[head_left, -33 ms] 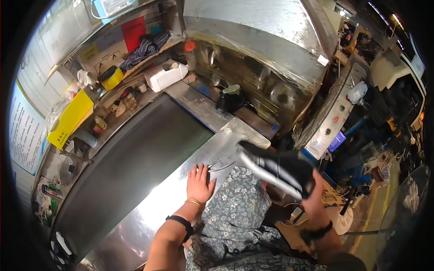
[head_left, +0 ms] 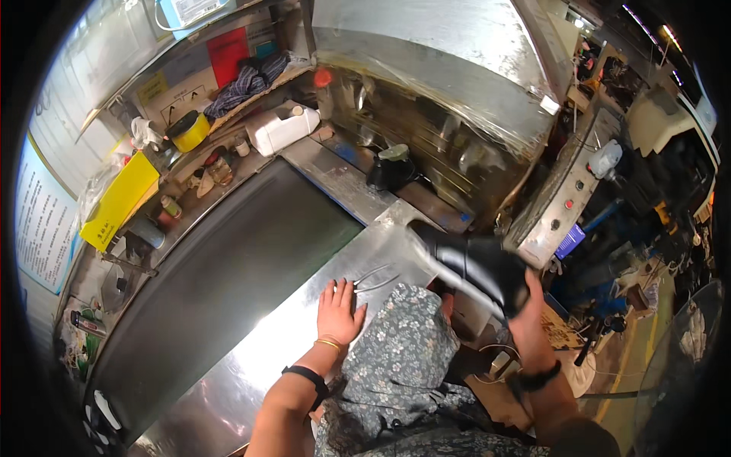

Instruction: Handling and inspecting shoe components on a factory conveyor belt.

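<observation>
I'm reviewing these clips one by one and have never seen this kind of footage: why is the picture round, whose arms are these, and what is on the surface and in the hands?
The picture comes from a wide fisheye camera worn on a person's head, looking down, so it is round and straight edges bend. The two bare forearms rising from the lower edge are that person's own. The left hand lies flat, fingers spread, on a shiny metal worktop, next to a dark belt-like surface. Just beyond its fingertips lies a small pair of metal tweezers or snips; which one is too small to tell. The right hand grips a black shoe with a light sole. Shelves at the back hold a white jug and a yellow tub.
</observation>
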A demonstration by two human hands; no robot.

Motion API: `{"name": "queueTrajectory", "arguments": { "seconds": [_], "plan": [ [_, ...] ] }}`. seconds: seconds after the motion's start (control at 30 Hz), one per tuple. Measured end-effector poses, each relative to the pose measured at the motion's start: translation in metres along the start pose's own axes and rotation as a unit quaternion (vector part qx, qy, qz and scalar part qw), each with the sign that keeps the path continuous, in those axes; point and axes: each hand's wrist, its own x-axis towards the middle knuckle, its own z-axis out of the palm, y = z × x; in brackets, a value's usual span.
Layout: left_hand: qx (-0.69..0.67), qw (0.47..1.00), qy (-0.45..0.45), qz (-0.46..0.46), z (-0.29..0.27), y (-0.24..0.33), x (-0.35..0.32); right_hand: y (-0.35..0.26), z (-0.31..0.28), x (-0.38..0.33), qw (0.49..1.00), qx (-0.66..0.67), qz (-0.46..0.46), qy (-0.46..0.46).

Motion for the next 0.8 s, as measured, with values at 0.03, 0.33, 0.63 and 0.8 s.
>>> {"name": "queueTrajectory", "arguments": {
  "seconds": [0.03, 0.33, 0.63, 0.8],
  "plan": [
    [0.003, 1.000, 0.005, -0.004, -0.002, -0.004, -0.003, 0.009, 0.023, 0.037, 0.999, -0.038, -0.037, -0.001],
    [-0.027, 0.999, -0.016, 0.008, 0.010, 0.020, 0.030, 0.122, 0.062, 0.347, 0.776, -0.590, -0.216, 0.056],
    [-0.171, 0.985, 0.001, -0.030, -0.004, 0.000, 0.004, 0.158, 0.073, 0.222, 0.728, -0.599, -0.173, -0.286],
    [-0.117, 0.993, 0.017, -0.026, 0.005, -0.007, -0.004, 0.184, 0.012, 0.204, 0.279, -0.885, -0.298, -0.222]
  ]
}}
